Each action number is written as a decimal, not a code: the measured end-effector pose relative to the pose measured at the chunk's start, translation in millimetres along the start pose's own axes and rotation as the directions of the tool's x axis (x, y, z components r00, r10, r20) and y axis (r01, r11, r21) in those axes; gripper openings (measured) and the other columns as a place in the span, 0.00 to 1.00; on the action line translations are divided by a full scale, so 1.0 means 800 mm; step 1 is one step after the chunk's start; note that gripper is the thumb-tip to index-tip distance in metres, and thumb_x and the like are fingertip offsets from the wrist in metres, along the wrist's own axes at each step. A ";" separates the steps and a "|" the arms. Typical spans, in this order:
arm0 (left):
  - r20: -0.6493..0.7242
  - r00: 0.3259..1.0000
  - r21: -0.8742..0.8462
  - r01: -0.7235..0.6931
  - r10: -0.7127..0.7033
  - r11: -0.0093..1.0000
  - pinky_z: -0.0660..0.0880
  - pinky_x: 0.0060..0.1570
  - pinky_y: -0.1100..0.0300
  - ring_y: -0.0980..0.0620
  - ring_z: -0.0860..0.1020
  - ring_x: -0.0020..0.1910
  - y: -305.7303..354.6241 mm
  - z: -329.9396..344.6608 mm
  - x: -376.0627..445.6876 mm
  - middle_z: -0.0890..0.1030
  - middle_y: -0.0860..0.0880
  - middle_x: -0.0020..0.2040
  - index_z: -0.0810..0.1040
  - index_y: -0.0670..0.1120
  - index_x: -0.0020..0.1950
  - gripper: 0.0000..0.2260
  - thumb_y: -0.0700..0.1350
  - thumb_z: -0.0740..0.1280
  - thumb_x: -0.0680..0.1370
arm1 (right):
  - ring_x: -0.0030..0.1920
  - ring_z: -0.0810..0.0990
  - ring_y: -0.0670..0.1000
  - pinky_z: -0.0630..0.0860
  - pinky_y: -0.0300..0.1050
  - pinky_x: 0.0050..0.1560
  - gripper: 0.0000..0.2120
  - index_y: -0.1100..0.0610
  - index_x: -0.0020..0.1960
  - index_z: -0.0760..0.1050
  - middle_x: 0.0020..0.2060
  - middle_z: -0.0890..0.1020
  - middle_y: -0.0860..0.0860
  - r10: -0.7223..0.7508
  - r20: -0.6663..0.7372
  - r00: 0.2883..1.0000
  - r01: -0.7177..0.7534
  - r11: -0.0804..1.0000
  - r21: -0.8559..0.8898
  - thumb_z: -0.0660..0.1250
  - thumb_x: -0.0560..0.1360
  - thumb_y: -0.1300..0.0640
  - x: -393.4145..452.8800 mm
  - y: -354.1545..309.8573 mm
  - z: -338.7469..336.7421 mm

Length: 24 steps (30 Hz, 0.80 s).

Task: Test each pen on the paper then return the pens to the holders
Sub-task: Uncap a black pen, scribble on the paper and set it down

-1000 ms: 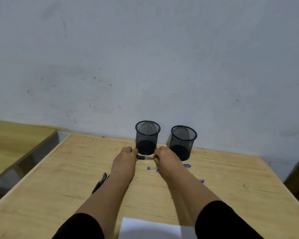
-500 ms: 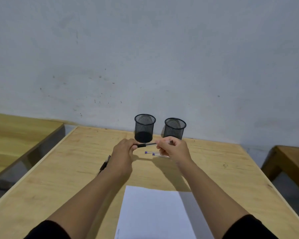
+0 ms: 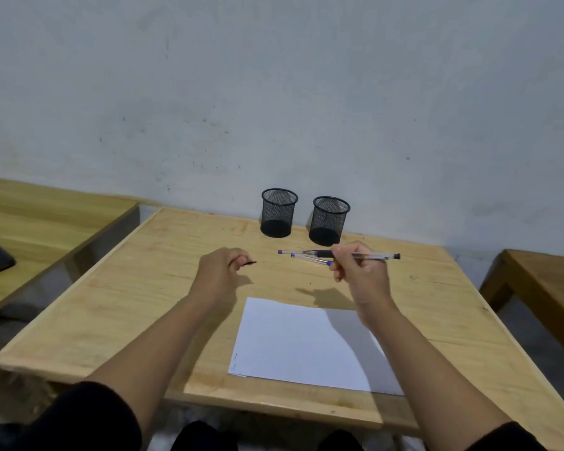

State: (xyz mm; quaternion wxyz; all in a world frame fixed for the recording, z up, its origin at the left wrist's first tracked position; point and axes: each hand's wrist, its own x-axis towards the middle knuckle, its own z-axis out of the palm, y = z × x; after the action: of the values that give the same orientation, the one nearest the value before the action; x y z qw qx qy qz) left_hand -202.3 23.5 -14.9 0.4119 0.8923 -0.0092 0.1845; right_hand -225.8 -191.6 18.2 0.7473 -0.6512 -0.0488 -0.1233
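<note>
Since half a second ago you have pulled your hands apart: the cap has come off, and the pen that both hands held together now sits in your right hand alone, lifted nearer you over the light wooden counter (image 3: 163,288).

Your right hand (image 3: 360,271) has its grip pinched around the clear-barrelled pen with a black rubber sleeve (image 3: 368,255), held roughly level above the counter, its black end pointing right. Your left hand (image 3: 220,271) is curled shut, its grip pressed onto a small black pen cap (image 3: 250,263) whose tip juts out past your fingers.

On the counter beyond your right hand lie two clear pens with purple ends (image 3: 310,258), close together and partly hidden by the held pen and your knuckles.

Two black wire-mesh pen holders stand upright near the wall, the left holder (image 3: 279,213) and the right holder (image 3: 329,219), just beside each other but apart; you cannot see any pens standing in them.

The white sheet of paper (image 3: 306,343) lies flat near you, between your forearms, with your right forearm crossing above its right edge. Faint small marks show near its lower left corner.
</note>
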 end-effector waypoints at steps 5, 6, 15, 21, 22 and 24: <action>0.227 0.973 0.042 -0.052 0.041 0.998 0.68 0.45 0.69 0.52 0.76 0.44 0.017 0.033 -0.009 0.81 0.44 0.47 0.82 0.41 0.50 0.08 0.35 0.66 0.74 | 0.25 0.72 0.47 0.71 0.38 0.29 0.08 0.60 0.37 0.75 0.26 0.78 0.52 0.088 0.071 0.994 -0.085 0.995 -0.046 0.65 0.76 0.63 -0.012 0.003 -0.001; 0.247 0.969 0.036 -0.037 0.027 0.999 0.72 0.45 0.65 0.51 0.77 0.44 0.018 0.039 -0.011 0.81 0.43 0.48 0.82 0.41 0.49 0.07 0.35 0.66 0.73 | 0.26 0.73 0.47 0.72 0.38 0.30 0.07 0.60 0.39 0.75 0.27 0.79 0.53 0.104 0.080 0.991 -0.100 0.993 -0.055 0.65 0.76 0.62 -0.015 0.007 -0.001; 0.260 0.964 0.095 0.039 -0.062 0.995 0.65 0.50 0.68 0.52 0.76 0.51 -0.001 0.051 -0.018 0.82 0.46 0.54 0.81 0.45 0.54 0.10 0.40 0.68 0.74 | 0.34 0.79 0.49 0.78 0.40 0.38 0.07 0.58 0.49 0.80 0.37 0.83 0.55 0.267 0.091 0.959 -0.268 0.963 -0.007 0.63 0.77 0.58 -0.033 0.024 -0.012; 0.239 0.971 0.122 -0.049 0.019 0.991 0.64 0.53 0.66 0.52 0.74 0.58 0.007 0.009 -0.067 0.80 0.50 0.58 0.80 0.49 0.56 0.10 0.44 0.66 0.76 | 0.29 0.72 0.49 0.70 0.37 0.30 0.04 0.58 0.43 0.79 0.30 0.77 0.54 0.278 0.198 0.940 -0.256 0.958 -0.130 0.66 0.75 0.64 -0.048 0.030 0.000; 0.239 0.970 0.130 -0.071 0.038 0.989 0.64 0.54 0.65 0.53 0.74 0.59 0.003 0.001 -0.081 0.79 0.51 0.58 0.80 0.49 0.56 0.10 0.44 0.66 0.76 | 0.29 0.70 0.49 0.69 0.36 0.28 0.05 0.58 0.42 0.78 0.29 0.76 0.53 0.291 0.215 0.932 -0.265 0.953 -0.145 0.66 0.75 0.65 -0.052 0.032 0.003; 0.236 0.969 0.156 -0.112 0.073 0.981 0.65 0.56 0.65 0.53 0.74 0.59 -0.012 -0.016 -0.107 0.80 0.52 0.56 0.80 0.49 0.54 0.09 0.45 0.65 0.76 | 0.28 0.70 0.47 0.68 0.35 0.28 0.06 0.57 0.43 0.80 0.29 0.76 0.52 0.336 0.267 0.903 -0.299 0.939 -0.170 0.66 0.75 0.65 -0.060 0.035 0.010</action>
State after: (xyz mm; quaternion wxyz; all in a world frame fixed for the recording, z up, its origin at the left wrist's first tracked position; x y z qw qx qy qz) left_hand -284.9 27.4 -43.1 0.3222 0.9378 -0.0826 0.0996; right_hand -264.5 -174.2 -19.0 0.6995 -0.7069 -0.0442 0.0949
